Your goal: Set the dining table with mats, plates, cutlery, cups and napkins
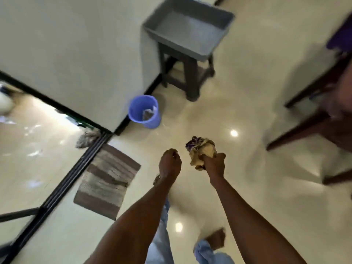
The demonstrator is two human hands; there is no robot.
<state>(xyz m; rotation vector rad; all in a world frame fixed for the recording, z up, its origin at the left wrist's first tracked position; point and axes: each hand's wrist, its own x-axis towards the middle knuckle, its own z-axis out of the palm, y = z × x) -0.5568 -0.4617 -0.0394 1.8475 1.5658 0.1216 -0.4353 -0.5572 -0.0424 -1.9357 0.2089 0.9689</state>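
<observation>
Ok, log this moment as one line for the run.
right hand: grips crumpled cloth | left hand: curled, holds nothing | ahead: blue bin, grey tub on stool | table setting: none visible

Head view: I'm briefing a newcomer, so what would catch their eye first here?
Probably the crumpled cloth gripped in the right hand at centre, above the glossy floor. Next, the blue bucket by the wall corner, and the grey tub sitting on a dark stool behind it.

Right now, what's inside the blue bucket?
Inside the blue bucket some crumpled scraps lie against its right wall, too blurred to name. Its near wall hides part of the bottom, so anything lying there cannot be seen.
</observation>
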